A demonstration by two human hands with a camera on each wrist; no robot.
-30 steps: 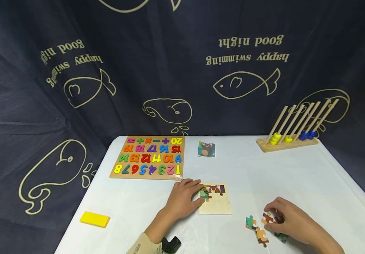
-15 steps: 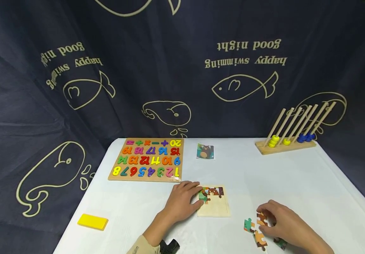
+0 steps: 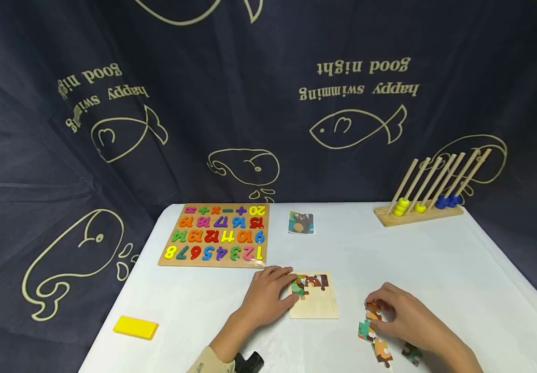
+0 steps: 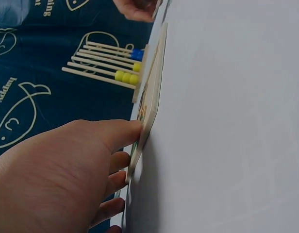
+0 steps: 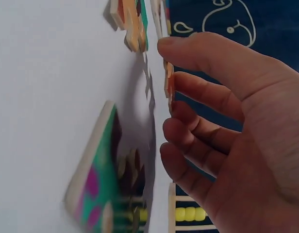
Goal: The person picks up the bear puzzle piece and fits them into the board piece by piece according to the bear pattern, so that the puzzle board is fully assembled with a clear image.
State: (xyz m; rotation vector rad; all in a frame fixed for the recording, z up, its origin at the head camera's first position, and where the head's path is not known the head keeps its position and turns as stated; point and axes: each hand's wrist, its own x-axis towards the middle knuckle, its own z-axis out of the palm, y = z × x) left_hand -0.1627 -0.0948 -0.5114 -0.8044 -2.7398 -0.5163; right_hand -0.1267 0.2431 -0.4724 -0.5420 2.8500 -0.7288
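Note:
My left hand rests at the left edge of a square wooden puzzle board, thumb and fingertips touching it. Some bear-picture pieces sit along the board's far side and left. In the left wrist view the thumb lies against the board's edge. To the right, my right hand pinches a brown-and-orange jigsaw piece between thumb and fingers, partly hidden. Close beside it lie a teal piece and a tan piece. A dark green piece lies below the palm; the right wrist view shows a green-and-purple piece nearby.
A number board lies at the back left, a small bear picture card to its right. A bead abacus stands at the back right, before the dark curtain. A yellow block lies at the front left.
My right hand has slid left with the brown-and-orange piece, bringing it next to the teal piece and uncovering more of the dark green one. The left hand stays at the board.

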